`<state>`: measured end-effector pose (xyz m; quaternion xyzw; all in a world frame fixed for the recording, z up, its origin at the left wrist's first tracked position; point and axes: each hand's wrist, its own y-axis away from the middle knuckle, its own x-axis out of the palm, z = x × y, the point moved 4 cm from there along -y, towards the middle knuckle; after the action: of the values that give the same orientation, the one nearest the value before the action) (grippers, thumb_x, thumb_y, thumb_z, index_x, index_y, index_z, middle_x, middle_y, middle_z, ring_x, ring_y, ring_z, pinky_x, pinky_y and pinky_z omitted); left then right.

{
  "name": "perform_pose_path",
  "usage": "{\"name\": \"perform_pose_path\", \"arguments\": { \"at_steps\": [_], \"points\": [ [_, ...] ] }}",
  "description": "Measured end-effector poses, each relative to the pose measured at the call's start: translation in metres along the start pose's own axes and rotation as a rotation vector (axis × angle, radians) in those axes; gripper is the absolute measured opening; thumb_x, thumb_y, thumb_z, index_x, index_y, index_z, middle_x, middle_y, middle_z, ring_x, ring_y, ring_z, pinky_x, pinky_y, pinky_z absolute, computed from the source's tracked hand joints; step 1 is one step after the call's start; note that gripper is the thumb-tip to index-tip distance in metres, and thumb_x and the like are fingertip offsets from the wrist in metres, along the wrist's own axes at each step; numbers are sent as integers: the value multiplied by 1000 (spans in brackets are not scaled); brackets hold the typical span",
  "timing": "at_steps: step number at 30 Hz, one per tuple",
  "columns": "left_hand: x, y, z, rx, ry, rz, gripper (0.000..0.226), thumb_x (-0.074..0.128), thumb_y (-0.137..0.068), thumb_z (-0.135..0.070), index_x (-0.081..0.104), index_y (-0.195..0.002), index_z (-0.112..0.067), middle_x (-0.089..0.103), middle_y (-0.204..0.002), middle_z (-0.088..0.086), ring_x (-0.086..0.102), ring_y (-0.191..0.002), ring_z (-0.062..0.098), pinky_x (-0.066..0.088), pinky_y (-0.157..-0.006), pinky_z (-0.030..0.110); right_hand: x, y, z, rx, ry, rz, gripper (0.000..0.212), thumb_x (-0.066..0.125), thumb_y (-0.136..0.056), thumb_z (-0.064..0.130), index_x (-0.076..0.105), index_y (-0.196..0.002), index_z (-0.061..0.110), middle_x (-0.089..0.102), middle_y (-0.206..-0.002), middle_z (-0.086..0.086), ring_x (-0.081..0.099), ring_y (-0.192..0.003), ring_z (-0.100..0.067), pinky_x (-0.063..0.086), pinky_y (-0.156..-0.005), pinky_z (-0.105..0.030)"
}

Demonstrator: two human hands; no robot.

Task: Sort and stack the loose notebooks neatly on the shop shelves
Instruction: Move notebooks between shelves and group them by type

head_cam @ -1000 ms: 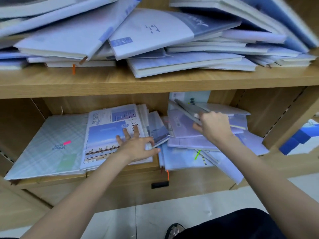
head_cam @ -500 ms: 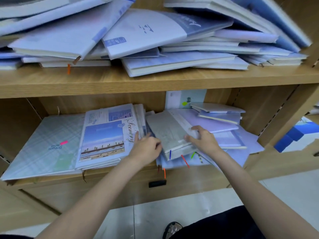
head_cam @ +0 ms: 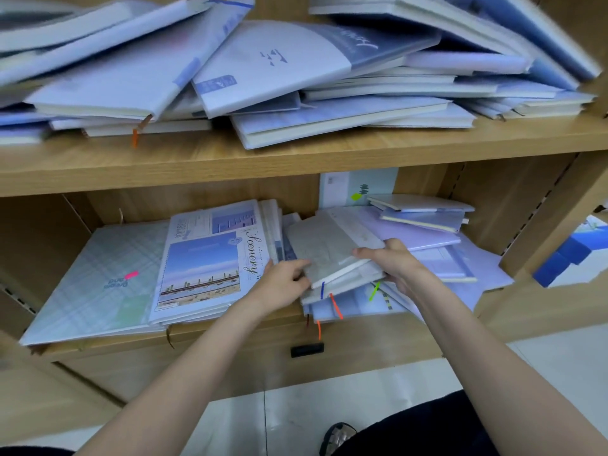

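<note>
Head view: I have the grey notebook (head_cam: 332, 255) between both hands on the lower shelf (head_cam: 378, 337), atop the loose lilac pile (head_cam: 437, 261). Left hand (head_cam: 281, 284) pinches its near-left corner; right hand (head_cam: 391, 261) clamps its right edge, thumb on top. Its long axis runs diagonally, far-left to near-right. The Scenery stack (head_cam: 204, 268) lies just left, nearer my left hand. I judge that squaring comes first.

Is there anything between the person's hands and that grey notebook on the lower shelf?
Nothing visible. The left hand and right hand already grip the grey notebook at its two sides, atop the purple pile.
</note>
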<state>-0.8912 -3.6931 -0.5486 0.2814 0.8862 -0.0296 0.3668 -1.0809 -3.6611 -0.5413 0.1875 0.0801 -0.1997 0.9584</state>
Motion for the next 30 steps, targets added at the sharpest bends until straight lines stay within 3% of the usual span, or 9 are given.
{"name": "perform_pose_path", "arguments": {
  "at_steps": [2,3,6,9,12,15,20,26,30],
  "points": [
    [-8,2,1,-57,181,-68,39,46,-96,-8,46,-135,-7,59,-124,9,50,-122,20,32,-103,22,-8,11,3,-17,-82,5,23,66,-86,11,44,-92,11,54,-75,-4,52,-62,-16,44,-53,-26],
    [-12,5,0,-76,228,-115,34,46,-96,-8,50,-130,-7,57,-127,9,52,-120,19,36,-99,22,-15,18,4,-20,-131,8,20,65,-86,10,45,-90,12,55,-76,-5,53,-63,-17,45,-56,-28],
    [-22,22,-6,-159,354,-200,20,48,-96,-18,58,-110,-8,64,-109,9,60,-105,23,47,-93,33,-40,39,5,-15,-259,25,18,64,-86,11,48,-92,12,58,-76,-5,58,-64,-16,51,-60,-30],
    [-13,44,-20,-286,729,125,33,55,-91,-38,57,-105,-8,67,-103,14,65,-93,27,55,-85,37,-53,64,8,-64,-314,170,9,62,-85,12,61,-94,8,68,-73,-1,65,-60,-10,54,-54,-21],
    [-17,58,-30,-173,1032,167,24,61,-80,-24,60,-101,-12,71,-92,7,67,-79,18,56,-73,32,-48,83,11,-102,-252,366,28,64,-77,15,65,-104,8,72,-96,-8,69,-80,-17,58,-70,-27],
    [-31,84,-17,-86,987,126,48,76,-69,-16,58,-113,-10,72,-103,4,68,-91,18,55,-73,32,-32,98,17,-141,-9,379,25,68,-79,11,67,-104,6,73,-96,-7,68,-81,-16,55,-68,-23],
    [-69,144,16,-16,893,88,96,95,-30,-34,60,-114,-2,68,-112,12,68,-96,21,55,-71,25,19,133,28,-249,284,462,21,77,-74,16,73,-92,7,74,-87,-2,69,-80,-14,53,-66,-23],
    [-143,209,25,36,908,-40,88,96,-27,-34,67,-106,-6,69,-108,16,70,-89,25,57,-67,31,69,176,79,-415,78,618,22,71,-72,22,71,-91,10,74,-92,-6,70,-83,-17,56,-76,-32],
    [-196,231,17,82,1075,-265,76,96,-28,-33,71,-97,-13,70,-102,16,70,-83,29,58,-63,38,70,191,134,-538,-205,538,23,60,-80,22,67,-92,4,73,-80,-8,68,-65,-16,54,-56,-22]
  ]
}}
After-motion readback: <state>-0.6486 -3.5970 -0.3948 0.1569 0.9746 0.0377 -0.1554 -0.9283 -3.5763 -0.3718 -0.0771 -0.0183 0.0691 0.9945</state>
